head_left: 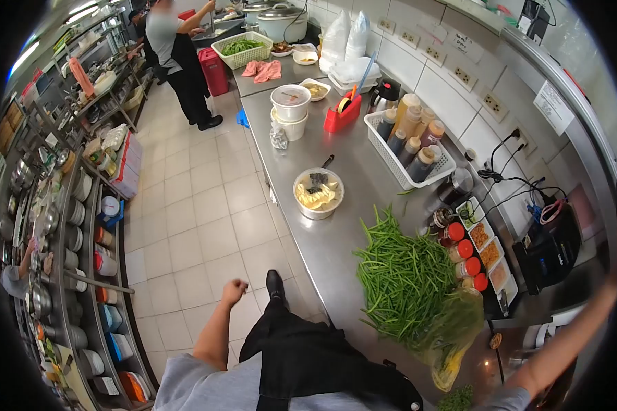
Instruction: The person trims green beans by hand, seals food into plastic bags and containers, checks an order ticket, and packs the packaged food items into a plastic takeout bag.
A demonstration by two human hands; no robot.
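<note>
My left hand [235,292] hangs over the tiled floor beside the steel counter, its fingers curled in with nothing seen in them. My right forearm [562,342] reaches out to the right edge, where the dark rim of the view cuts off the hand. A large heap of green beans [408,274] lies on the counter in front of me, partly in a clear plastic bag [452,329]. Beyond it stands a round tub [319,194] with yellow slices and a dark piece inside. Red-lidded jars [463,250] and a row of small white trays [490,253] sit right of the beans.
A white basket of sauce bottles [411,151] and a red tape dispenser [343,113] stand farther along the counter [281,171]. Stacked white tubs [289,113] are near its left edge. Another person [178,55] works at the far end. Shelves [75,260] line the left side.
</note>
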